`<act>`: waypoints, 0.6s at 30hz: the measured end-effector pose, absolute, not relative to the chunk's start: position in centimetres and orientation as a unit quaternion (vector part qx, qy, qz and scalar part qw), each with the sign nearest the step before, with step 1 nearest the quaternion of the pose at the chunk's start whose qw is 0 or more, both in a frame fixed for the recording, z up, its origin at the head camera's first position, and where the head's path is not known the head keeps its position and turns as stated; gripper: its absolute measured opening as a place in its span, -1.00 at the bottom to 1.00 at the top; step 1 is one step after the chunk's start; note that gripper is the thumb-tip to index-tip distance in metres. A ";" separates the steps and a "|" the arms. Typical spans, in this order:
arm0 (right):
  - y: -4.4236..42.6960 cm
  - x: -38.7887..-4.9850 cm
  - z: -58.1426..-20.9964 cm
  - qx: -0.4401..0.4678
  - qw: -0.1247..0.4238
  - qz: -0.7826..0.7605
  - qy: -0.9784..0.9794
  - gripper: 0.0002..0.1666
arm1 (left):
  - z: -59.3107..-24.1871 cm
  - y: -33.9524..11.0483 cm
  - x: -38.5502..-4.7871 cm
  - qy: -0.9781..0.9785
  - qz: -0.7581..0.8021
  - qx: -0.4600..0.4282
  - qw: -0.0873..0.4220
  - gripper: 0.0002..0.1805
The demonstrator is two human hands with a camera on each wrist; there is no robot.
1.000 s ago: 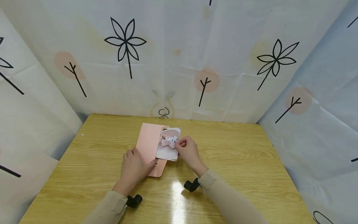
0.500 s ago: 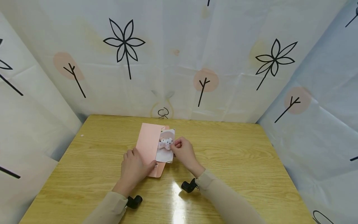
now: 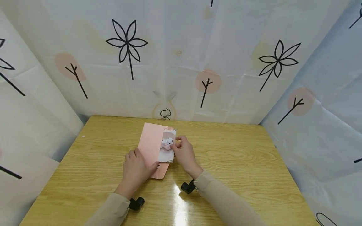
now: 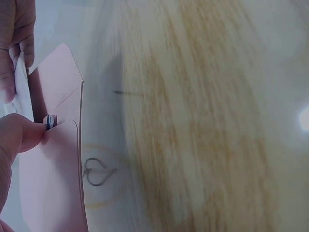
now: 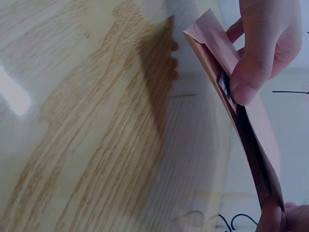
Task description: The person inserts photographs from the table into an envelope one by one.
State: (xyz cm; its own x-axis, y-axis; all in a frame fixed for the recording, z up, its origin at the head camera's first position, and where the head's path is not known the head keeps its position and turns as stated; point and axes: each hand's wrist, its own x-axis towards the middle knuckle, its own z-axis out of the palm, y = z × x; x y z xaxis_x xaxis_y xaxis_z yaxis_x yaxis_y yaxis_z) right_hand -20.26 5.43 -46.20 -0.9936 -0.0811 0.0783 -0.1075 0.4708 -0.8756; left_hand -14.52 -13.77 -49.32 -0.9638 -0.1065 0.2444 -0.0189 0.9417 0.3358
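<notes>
A pale pink envelope (image 3: 150, 141) is held by my left hand (image 3: 135, 168), whose thumb lies at its opening near a small dark-and-white mark (image 4: 51, 122). Out of the envelope's right side sticks a white card (image 3: 167, 155) printed with a spotted bow. My right hand (image 3: 185, 155) pinches the card's outer edge between thumb and fingers. The rest of the card is hidden inside the envelope. In the right wrist view the envelope's opening (image 5: 246, 130) is seen edge-on, with the left thumb pressing near its flap.
Both hands work above a wood-grain table (image 3: 240, 163), near its far edge. A white patterned cloth (image 3: 175, 56) stands behind and at both sides. A tiny pale scrap (image 3: 83, 136) lies at the table's far left.
My right hand has moved left with the card, and less of the card shows outside the envelope. The left hand and the envelope stay almost where they were.
</notes>
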 end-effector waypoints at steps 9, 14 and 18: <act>5.4 -20.1 -47.0 0.055 -0.005 0.510 -0.858 -0.62 | -49.4 -13.7 -14.4 -0.976 -0.178 0.039 0.117 0.09; 4.9 -19.8 -47.4 0.053 -0.009 0.530 -0.846 -0.63 | -49.1 -13.6 -14.2 -0.976 -0.186 0.041 0.105 0.11; 4.5 -19.6 -47.6 0.051 -0.023 0.555 -0.830 -0.62 | -49.0 -13.5 -14.0 -0.975 -0.192 0.042 0.107 0.09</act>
State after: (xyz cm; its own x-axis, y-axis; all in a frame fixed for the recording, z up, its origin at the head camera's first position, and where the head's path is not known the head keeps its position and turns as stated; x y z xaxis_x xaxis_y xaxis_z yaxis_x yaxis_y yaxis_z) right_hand -19.57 4.47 -47.57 -0.9936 -0.1111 0.0187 -0.0597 0.3783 -0.9237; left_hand -13.99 -13.52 -49.00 -0.9735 -0.1235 0.1925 -0.0414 0.9229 0.3827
